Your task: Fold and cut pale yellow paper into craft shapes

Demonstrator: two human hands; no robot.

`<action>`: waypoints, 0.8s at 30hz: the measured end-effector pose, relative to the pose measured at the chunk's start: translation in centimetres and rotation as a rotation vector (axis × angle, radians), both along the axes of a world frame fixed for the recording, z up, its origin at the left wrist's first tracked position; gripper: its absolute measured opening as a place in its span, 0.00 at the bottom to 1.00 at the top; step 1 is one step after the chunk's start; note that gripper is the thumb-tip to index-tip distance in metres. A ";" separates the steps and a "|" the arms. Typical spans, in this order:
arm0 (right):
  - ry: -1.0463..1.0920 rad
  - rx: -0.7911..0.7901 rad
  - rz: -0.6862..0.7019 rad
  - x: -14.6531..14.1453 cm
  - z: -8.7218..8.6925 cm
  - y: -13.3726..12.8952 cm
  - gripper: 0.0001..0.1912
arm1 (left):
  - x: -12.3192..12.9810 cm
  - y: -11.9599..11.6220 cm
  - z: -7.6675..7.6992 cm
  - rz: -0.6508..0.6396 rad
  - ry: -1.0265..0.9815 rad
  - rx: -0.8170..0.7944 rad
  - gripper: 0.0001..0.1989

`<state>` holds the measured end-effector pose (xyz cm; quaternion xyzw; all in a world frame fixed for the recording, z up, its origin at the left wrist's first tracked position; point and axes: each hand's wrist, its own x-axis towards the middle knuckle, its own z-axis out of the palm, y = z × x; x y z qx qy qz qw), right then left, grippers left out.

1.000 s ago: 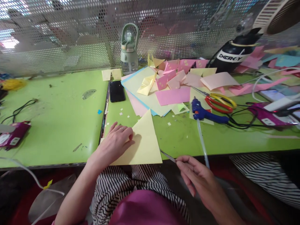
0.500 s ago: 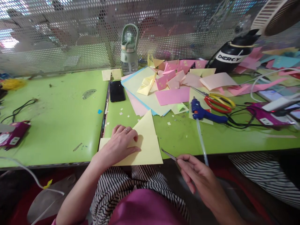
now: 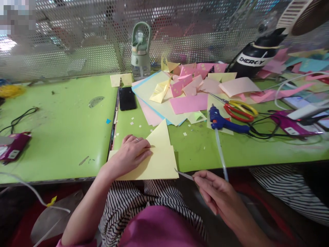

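My left hand (image 3: 135,149) lies on a folded sheet of pale yellow paper (image 3: 161,164) at the table's front edge. Its fingers are bent together at the paper's upper fold, and a ring shows on one of them. A pointed corner of the paper rises beyond the fold. Between the thumb and fingers of my right hand (image 3: 213,188) is a slim, pointed metal blade (image 3: 185,175); its handle end is hidden in the hand. The blade's tip is at the paper's lower right edge. Whether it touches the paper, I cannot tell.
A blue glue gun (image 3: 226,124), red-and-yellow-handled scissors (image 3: 239,111) and coloured paper pieces (image 3: 189,104) lie to the right. Behind are a black phone (image 3: 128,98), a green bottle (image 3: 141,56) and a perforated metal screen (image 3: 84,44). Purple power blocks (image 3: 16,145) with cables sit at both sides.
The blade's tip has moved left and slightly down to the paper's right edge. My left hand has shifted slightly left, its thumb now closer to the fingers.
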<state>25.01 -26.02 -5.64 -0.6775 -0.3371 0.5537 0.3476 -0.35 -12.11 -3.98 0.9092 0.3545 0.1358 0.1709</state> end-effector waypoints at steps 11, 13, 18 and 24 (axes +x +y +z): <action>-0.022 0.029 0.046 -0.4 -0.3 0.7 0.23 | 1.9 -0.2 0.3 0.174 0.063 0.249 0.11; -0.069 0.021 0.078 -0.4 -0.2 0.6 0.22 | 2.1 -1.0 0.5 0.020 -0.001 0.206 0.14; -0.110 -0.023 0.175 0.0 -0.3 0.2 0.22 | 2.0 -2.6 0.4 -0.319 0.026 0.030 0.21; -0.101 -0.013 0.141 -0.3 -0.7 0.1 0.24 | 2.0 -1.5 -0.6 -0.348 0.061 0.065 0.20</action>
